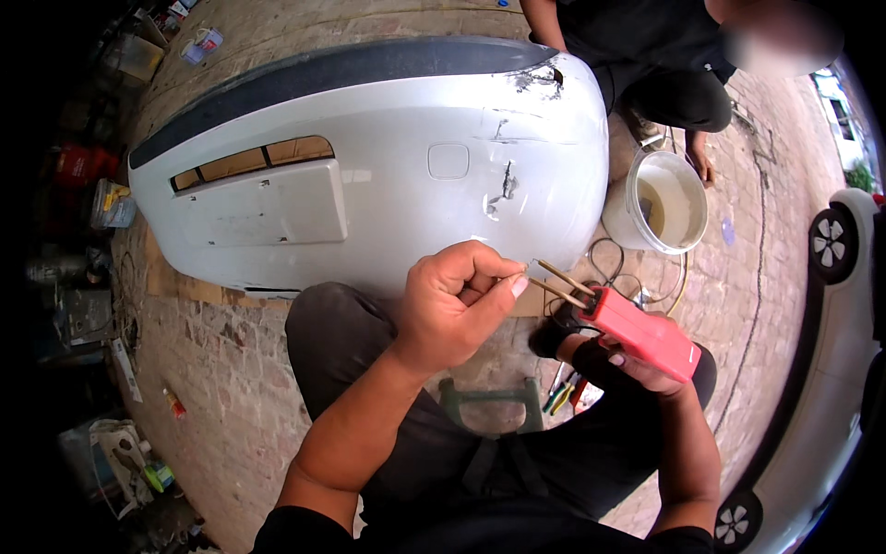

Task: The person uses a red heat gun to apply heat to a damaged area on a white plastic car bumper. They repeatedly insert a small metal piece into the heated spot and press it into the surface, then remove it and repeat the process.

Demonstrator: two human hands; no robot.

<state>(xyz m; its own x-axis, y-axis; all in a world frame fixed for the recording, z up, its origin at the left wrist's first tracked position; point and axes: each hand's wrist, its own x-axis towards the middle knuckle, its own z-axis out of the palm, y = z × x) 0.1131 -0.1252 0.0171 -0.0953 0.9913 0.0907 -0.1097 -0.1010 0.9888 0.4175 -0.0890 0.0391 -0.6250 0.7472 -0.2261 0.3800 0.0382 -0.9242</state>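
Brick paving (231, 388) was noted as the work surface, with containers and mixed clutter stacked in shadow along the far left edge. Near that clutter, a small orange-red bottle (174, 403) was observed lying on the paving. Across the left and centre, a silver-white car bumper (388, 157) was found laid out beyond the hands, a brown sheet (208, 288) being visible along its lower edge. A dark strip was seen along its upper side, and scrapes and torn spots were recorded toward its right end. In front of the bumper, the left hand (457, 305) was raised, its thumb and forefinger pinched together at the tips of two metal prongs (558, 288); whether a small piece was gripped between them could not be told. Below, a green frame (494, 397) was seen between the knees, with pliers (559, 397) lying to its right. The prongs were borne by a red tool (646, 334), around which the fingers of the right hand (651, 374) were wrapped. Beyond it, a white bucket (622, 217) was placed beside a crouching co-worker (637, 55). At far right, a pale car (812, 406) was parked.
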